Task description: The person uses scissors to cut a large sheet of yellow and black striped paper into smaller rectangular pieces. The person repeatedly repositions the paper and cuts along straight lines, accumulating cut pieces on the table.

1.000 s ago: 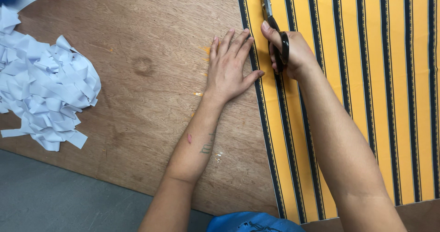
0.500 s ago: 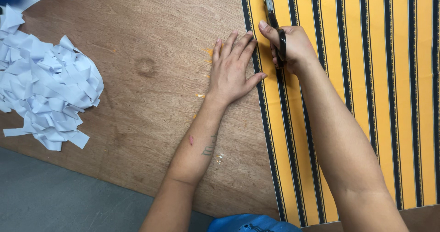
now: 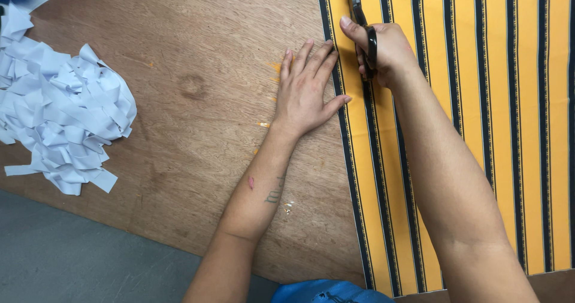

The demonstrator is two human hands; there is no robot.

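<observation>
While the scissors (image 3: 361,24) lie along the left part of the striped cloth (image 3: 467,129), at the far edge of the view, their blades point away and run out of the picture, so whether the blades are apart cannot be told. Dark handles sit in the right hand (image 3: 386,51), whose grip is clamped on them, thumb through one loop and fingers curled around the other. Cloth of yellow with black stripes covers the right side of the bench (image 3: 197,129), its stripes running near to far, and its left edge lies just right of the bench's middle.

Flat on the bare wood just left of that edge rests the left hand (image 3: 305,93), palm down, grip apart and holding nothing; its fingertips reach the outer black stripe and the thumb touches the cloth's edge. Both forearms stretch from the near edge toward the far side, the right one lying over the cloth.

Small orange flecks (image 3: 272,69) dot the wood beside the left hand. Well apart, at the far left, sits a heap of pale strips (image 3: 57,117). Something blue (image 3: 326,292) shows at the near edge.
</observation>
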